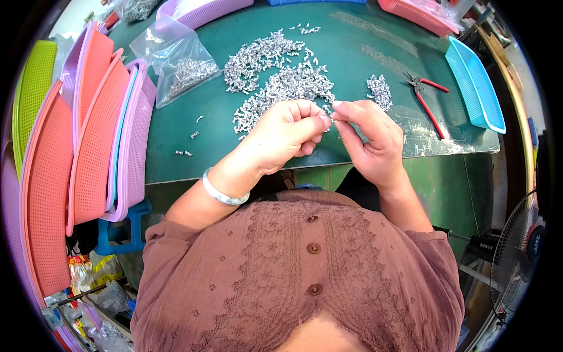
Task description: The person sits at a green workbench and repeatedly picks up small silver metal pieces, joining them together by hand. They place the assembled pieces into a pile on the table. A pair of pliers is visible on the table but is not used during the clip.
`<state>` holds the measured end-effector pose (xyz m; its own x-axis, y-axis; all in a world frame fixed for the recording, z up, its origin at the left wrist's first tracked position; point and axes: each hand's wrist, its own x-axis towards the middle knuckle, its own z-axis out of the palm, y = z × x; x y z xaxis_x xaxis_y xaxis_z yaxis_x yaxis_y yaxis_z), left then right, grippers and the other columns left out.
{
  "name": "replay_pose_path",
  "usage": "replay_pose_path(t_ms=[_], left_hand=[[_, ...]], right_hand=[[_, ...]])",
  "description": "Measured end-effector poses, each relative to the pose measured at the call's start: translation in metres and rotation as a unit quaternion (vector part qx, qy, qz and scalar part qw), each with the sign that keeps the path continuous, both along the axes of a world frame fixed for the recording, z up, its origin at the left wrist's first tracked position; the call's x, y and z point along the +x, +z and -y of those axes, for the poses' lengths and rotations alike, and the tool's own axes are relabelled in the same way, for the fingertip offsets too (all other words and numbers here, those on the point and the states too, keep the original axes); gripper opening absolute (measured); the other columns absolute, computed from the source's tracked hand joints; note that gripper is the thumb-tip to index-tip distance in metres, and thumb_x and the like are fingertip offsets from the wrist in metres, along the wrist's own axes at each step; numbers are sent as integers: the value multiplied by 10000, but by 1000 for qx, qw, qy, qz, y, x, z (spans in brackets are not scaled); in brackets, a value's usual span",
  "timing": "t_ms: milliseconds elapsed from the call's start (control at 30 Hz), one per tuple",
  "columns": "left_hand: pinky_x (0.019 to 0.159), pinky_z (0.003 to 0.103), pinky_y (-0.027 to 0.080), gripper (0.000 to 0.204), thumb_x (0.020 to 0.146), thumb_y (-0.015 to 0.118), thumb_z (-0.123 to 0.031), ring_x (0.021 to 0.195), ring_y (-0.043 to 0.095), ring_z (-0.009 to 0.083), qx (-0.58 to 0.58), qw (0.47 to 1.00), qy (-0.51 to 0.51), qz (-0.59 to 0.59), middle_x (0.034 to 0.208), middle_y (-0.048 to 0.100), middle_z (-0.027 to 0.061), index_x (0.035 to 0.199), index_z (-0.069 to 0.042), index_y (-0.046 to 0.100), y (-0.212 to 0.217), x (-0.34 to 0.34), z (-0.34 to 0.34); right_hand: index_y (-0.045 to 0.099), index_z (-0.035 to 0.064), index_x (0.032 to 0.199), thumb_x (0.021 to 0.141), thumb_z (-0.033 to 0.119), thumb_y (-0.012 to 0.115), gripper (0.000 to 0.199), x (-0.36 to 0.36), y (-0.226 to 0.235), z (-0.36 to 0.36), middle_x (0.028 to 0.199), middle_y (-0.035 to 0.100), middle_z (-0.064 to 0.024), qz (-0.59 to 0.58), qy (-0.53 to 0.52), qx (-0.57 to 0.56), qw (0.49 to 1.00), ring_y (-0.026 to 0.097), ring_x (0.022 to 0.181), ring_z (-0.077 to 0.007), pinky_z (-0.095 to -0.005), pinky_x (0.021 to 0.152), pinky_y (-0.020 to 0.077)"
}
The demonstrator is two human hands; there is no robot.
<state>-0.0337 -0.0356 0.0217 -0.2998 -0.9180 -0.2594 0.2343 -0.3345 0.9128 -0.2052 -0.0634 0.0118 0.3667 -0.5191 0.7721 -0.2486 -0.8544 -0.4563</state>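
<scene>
Left of green table (170,132), coral baskets (50,199), lime basket (32,94) and lilac basket (132,141) packed close together; below table's near left corner, blue stool (139,218); at table's right edge, light blue basket (478,88); at table's far edge, salmon basket (419,19) toward right; beyond table's near right corner, fan (516,258) with wire guard

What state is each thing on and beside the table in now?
Left hand, curled, thumb against forefinger; contents hidden.
Right hand, thumb and forefinger bent toward left thumb; grip unclear.
Large heap of metal parts, loose, spread out.
Red-handled pliers, lying down, handles spread.
Small heap of metal parts, apart from the large one.
Clear plastic bag, lying down, partly filled.
Blue basket, no contents visible.
Fan, running or not unclear.
</scene>
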Motion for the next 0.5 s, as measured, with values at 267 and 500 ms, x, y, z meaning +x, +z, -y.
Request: replay_pose_path(t_ms=[267,500], left_hand=[[475,161,380,96,848,607,-153,554,469,40,6,999,13,-29,677,533,-26,833,-63,579,-3,12,-2],[438,162,320,101,880,563,-125,531,443,32,-11,999,38,-7,640,504,-27,870,-30,595,-6,17,-8]], right_hand=[[606,8,913,725,-72,595,204,-15,3,20,690,564,-110,-92,-105,-47,989,551,655,-270,-344,599,446],[619,15,882,713,-51,575,186,-37,-6,41,803,604,-121,-192,-207,-69,957,557,781,-288,-375,692,462]])
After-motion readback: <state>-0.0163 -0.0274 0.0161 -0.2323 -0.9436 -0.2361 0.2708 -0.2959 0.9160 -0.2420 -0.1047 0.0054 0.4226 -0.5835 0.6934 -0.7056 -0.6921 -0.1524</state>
